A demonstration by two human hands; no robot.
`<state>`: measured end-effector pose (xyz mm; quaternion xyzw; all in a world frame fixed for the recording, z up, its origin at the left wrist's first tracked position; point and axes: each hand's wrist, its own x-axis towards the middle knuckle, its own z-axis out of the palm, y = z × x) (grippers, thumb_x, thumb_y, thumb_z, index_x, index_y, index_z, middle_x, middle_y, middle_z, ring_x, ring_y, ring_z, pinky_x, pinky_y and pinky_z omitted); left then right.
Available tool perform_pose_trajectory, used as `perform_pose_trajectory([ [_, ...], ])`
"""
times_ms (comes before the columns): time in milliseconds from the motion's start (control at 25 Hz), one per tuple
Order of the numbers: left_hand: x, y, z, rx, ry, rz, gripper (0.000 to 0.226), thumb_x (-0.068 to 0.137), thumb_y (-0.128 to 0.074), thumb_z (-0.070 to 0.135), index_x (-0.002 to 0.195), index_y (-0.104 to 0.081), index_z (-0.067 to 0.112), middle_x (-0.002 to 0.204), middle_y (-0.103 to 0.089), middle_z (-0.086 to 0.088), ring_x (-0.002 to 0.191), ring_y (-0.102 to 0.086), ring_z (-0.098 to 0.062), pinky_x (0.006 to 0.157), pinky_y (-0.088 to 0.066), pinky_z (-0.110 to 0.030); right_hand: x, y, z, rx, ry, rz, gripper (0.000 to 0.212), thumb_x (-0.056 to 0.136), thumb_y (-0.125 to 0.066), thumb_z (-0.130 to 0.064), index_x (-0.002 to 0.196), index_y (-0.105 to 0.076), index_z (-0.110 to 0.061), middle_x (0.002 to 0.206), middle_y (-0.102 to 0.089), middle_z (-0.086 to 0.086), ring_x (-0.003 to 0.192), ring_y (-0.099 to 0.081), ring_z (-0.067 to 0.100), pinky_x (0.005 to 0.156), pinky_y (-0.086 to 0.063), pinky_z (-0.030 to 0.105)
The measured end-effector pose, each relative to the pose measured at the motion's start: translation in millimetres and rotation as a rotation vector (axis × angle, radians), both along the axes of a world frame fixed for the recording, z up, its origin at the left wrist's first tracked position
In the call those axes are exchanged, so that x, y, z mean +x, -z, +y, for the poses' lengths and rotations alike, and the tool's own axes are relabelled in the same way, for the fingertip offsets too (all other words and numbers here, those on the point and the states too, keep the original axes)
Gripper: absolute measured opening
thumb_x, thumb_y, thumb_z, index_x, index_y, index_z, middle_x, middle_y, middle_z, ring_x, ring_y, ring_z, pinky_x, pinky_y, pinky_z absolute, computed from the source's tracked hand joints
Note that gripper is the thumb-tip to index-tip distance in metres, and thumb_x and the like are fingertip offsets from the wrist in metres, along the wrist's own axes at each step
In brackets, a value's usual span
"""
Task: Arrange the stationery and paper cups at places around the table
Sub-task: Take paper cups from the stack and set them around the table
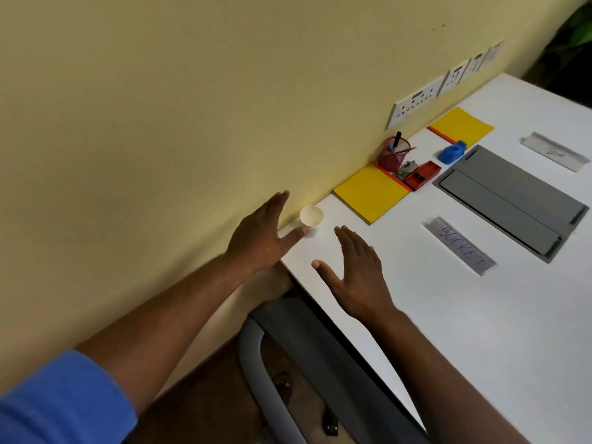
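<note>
Two hands are over the white surface (448, 315) by the wall, and neither holds anything. Left hand (259, 241): fingers (282, 200) straight and spread, thumb tip just beside the base of the paper cup (311, 216); contact cannot be confirmed. Right hand (358, 274): fingers straight, thumb spread, apart from the cup. The cup stands upright between both sets of fingers. Beyond the fingertips lie a yellow pad (371, 197) and a red pen holder (392, 155).

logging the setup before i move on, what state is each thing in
paper cup, upright, mouth up
left hand, open, thumb by the cup's base
right hand, open, holding nothing
near yellow notepad, closed, flat
far yellow notepad, closed, flat
pen holder, upright, pens inside
grey socket cover, shut
</note>
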<state>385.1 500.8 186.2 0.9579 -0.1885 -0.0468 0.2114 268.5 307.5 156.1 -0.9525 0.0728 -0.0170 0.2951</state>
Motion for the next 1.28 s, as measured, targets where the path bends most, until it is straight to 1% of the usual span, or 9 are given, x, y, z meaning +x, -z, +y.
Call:
perform_pose_trajectory([
  [160,50,51,-9,-0.069,0.061,0.153,0.091,0.090,-0.057,0.071,0.161,-0.018,0.031,0.165,-0.035,0.001,0.144,-0.044,-0.026,0.111,-0.043,-0.041,53,22,13,0.060,0.108,0.071,0.094,0.086,-0.025,-0.088,0.160,-0.018,-0.031,0.168,-0.021,-0.005,0.154,-0.022,0.021,0.123,-0.024,0.053],
  [320,88,99,-27,-0.086,0.047,0.339,0.098,0.087,-0.071,0.059,0.162,-0.018,0.026,0.163,-0.038,-0.002,0.144,-0.045,-0.025,0.110,-0.043,-0.038,96,54,16,0.149,0.191,0.168,0.094,0.087,-0.036,-0.084,0.160,-0.017,-0.028,0.168,-0.023,-0.002,0.152,-0.027,0.024,0.121,-0.030,0.050],
  [600,134,174,-45,-0.230,-0.138,0.626,0.102,0.086,-0.082,0.030,0.163,-0.016,0.013,0.166,-0.031,-0.006,0.150,-0.035,-0.025,0.119,-0.033,-0.037,158,120,15,0.333,0.334,0.218,0.093,0.092,-0.072,-0.040,0.161,-0.013,-0.020,0.168,-0.020,0.003,0.152,-0.028,0.024,0.119,-0.033,0.043],
  [720,138,188,-52,-0.279,-0.076,0.630,0.085,0.089,-0.079,0.015,0.158,-0.030,0.016,0.158,-0.043,-0.003,0.145,-0.043,-0.026,0.110,-0.040,-0.033,173,132,16,0.435,0.367,0.223,0.094,0.091,-0.076,-0.029,0.161,-0.014,-0.019,0.166,-0.026,0.005,0.147,-0.039,0.027,0.116,-0.040,0.046],
  [800,138,191,-56,-0.343,-0.050,0.597,0.068,0.089,-0.075,0.008,0.149,-0.045,0.019,0.138,-0.058,0.005,0.133,-0.053,-0.025,0.095,-0.044,-0.024,175,137,19,0.425,0.347,0.192,0.089,0.091,-0.075,-0.023,0.160,-0.019,-0.019,0.163,-0.032,0.004,0.142,-0.046,0.028,0.113,-0.043,0.045],
  [880,134,191,-57,-0.379,-0.048,0.579,0.056,0.092,-0.070,0.005,0.143,-0.052,0.021,0.122,-0.060,0.012,0.125,-0.058,-0.023,0.081,-0.042,-0.012,170,138,24,0.406,0.347,0.165,0.086,0.091,-0.074,-0.018,0.159,-0.022,-0.019,0.162,-0.034,0.003,0.140,-0.048,0.027,0.112,-0.045,0.047],
  [1040,122,180,-58,-0.390,-0.027,0.534,0.056,0.094,-0.071,0.018,0.146,-0.049,0.027,0.140,-0.062,0.004,0.127,-0.056,-0.019,0.093,-0.042,-0.027,155,124,25,0.352,0.362,0.103,0.086,0.089,-0.077,-0.014,0.158,-0.026,-0.017,0.159,-0.038,0.004,0.133,-0.054,0.025,0.107,-0.050,0.043],
  [1160,104,160,-64,-0.441,-0.034,0.489,0.065,0.094,-0.073,0.024,0.152,-0.042,0.027,0.144,-0.058,0.002,0.128,-0.057,-0.019,0.103,-0.050,-0.042,140,101,18,0.312,0.371,0.011,0.084,0.087,-0.076,-0.006,0.156,-0.031,-0.019,0.155,-0.042,0.004,0.128,-0.057,0.023,0.103,-0.052,0.037],
  [1280,83,132,-76,-0.485,0.008,0.396,0.067,0.094,-0.074,0.029,0.152,-0.040,0.028,0.143,-0.057,0.003,0.124,-0.058,-0.013,0.101,-0.052,-0.042,118,65,5,0.282,0.374,-0.096,0.082,0.086,-0.075,-0.004,0.154,-0.033,-0.021,0.150,-0.045,0.003,0.124,-0.059,0.022,0.098,-0.053,0.036],
])
